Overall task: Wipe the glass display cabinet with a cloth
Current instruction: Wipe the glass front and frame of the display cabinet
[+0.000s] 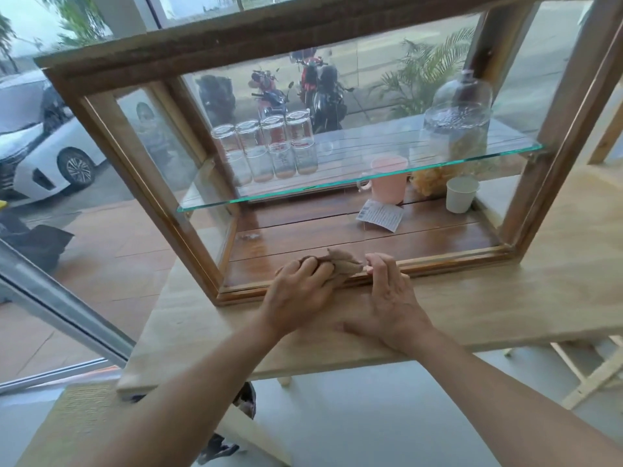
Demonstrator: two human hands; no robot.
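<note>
Both our forearms reach forward from the camera, and our 2 hands meet at the cabinet's bottom front rail. Our left hand presses flat on the bunched cloth; our right hand curls its fingertips on the rail just beside it. Ahead of and above both hands rises the glass display cabinet, its long axis running left to right, so the wipe likely follows the rail sideways. It sits on a pale wooden surface beside a street-facing window.
</note>
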